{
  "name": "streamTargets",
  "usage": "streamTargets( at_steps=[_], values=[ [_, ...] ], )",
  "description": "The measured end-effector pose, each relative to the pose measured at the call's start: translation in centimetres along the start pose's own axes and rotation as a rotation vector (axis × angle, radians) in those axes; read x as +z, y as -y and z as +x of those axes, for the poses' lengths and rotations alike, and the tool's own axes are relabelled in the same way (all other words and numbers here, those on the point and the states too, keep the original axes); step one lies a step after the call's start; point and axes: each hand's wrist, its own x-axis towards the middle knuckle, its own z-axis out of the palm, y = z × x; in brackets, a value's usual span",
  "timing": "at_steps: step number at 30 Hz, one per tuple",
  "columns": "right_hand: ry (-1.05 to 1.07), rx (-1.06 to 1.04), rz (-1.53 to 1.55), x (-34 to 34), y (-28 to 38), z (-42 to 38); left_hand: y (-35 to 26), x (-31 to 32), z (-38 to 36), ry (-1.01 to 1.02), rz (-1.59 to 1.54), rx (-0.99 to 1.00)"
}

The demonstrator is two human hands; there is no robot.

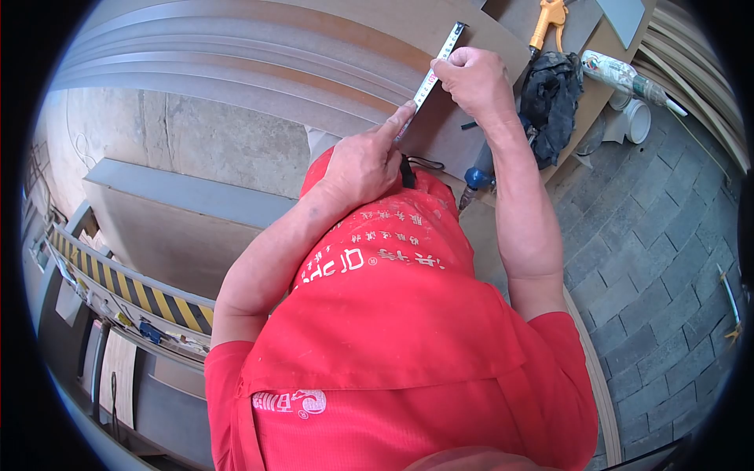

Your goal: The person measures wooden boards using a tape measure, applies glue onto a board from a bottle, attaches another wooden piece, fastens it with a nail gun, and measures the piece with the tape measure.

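Note:
A tape measure blade (pixel 425 88) is pulled out at a slant over a brown board, its metal end tip at the upper right. My right hand (pixel 474 82) pinches the blade's edge between thumb and fingers, part way along it. Lower down, my left hand (pixel 364 163) is closed near the blade's lower end, its index finger stretched along the blade; the tape's case is not visible, and a black strap loop shows beside this hand. Curved brown strips (pixel 236 59) lie stacked to the left of the blade.
To the right are a yellow air gun (pixel 547 22), a dark cloth (pixel 552 102), a blue-ended tool (pixel 477 177), a sealant tube (pixel 618 74) and a white cup (pixel 635 122). A grey-topped panel (pixel 188 192) stands at left, near a yellow-black striped rail (pixel 129 286).

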Motion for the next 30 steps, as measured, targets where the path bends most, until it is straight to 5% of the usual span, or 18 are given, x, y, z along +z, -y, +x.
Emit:
streamTargets(
  at_steps=[30],
  values=[
    [-0.003, 0.011, 0.014, -0.18, 0.33, -0.21, 0.01, -0.14, 0.08, 0.008, 0.011, -0.006]
  ],
)
